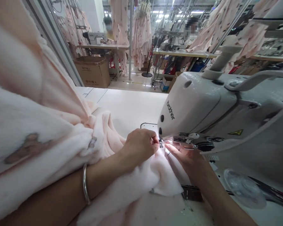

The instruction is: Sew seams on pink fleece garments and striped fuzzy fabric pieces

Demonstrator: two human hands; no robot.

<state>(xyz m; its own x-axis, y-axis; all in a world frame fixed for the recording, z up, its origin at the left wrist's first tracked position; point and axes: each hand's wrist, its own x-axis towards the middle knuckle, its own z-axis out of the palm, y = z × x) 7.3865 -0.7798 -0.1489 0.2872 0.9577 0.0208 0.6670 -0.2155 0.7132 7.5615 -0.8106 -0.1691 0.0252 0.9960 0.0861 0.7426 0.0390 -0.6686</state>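
A white Brother sewing machine [202, 103] fills the right side of the head view. Pale pink fleece fabric [61, 141] with small brown prints is piled over my left arm and runs under the machine's head. My left hand [139, 146] pinches the fabric edge right beside the needle area [161, 141], fingers closed on it. My right hand [191, 158] lies flat on the fabric just under the machine's head, fingertips pointing at the needle. A silver bangle [85, 183] circles my left wrist.
The white sewing table [129, 106] stretches behind the fabric. A cardboard box [93, 71] sits on the floor at the back left. Other sewing stations, hanging pink garments [141, 34] and two people are farther back. A clear bobbin disc [241, 188] lies at lower right.
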